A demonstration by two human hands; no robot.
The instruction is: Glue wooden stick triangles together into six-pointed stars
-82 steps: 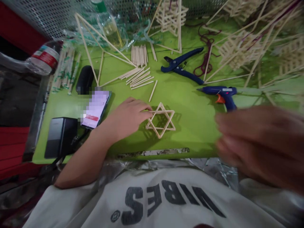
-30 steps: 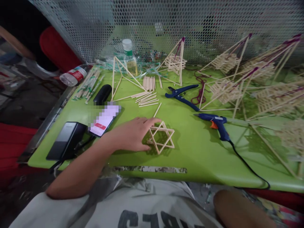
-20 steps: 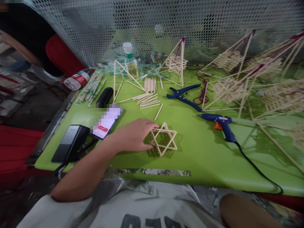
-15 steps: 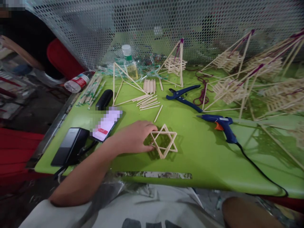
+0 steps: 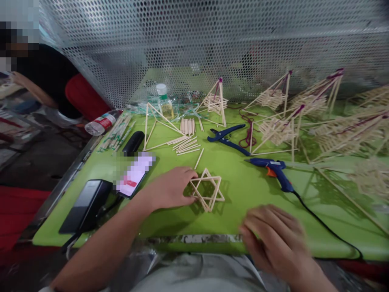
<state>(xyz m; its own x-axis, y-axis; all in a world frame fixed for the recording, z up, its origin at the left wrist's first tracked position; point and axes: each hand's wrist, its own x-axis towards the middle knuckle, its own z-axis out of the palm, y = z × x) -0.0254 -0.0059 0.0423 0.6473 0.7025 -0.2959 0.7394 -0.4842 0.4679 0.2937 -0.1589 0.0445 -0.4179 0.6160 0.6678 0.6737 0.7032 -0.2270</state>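
Note:
A six-pointed star frame of thin wooden sticks [image 5: 216, 187] lies on the green table [image 5: 234, 219]. The thumb and fingers of my left hand [image 5: 173, 186] pinch its left side. My right hand [image 5: 273, 235], somewhat blurred, hovers over the table's front edge with its fingers curled; whether anything is in them is hidden. Beyond the star lies one loose stick [image 5: 199, 158], and behind that a fanned pile of short sticks [image 5: 187, 145]. A blue glue gun [image 5: 273, 164] with an orange trigger rests to the right, below blue cutters [image 5: 226, 136].
Several stick pyramids [image 5: 278, 129] with purple-tied tops fill the right and back. On the left lie a phone [image 5: 135, 176], a black power bank [image 5: 86, 202] and a dark case [image 5: 133, 142]. A bottle [image 5: 165, 103] stands near the mesh panel [image 5: 194, 48]. A person [image 5: 45, 77] sits at far left.
My right hand has come into view at the lower right. The view has tilted up a little, so the table sits lower. My left hand still holds the star.

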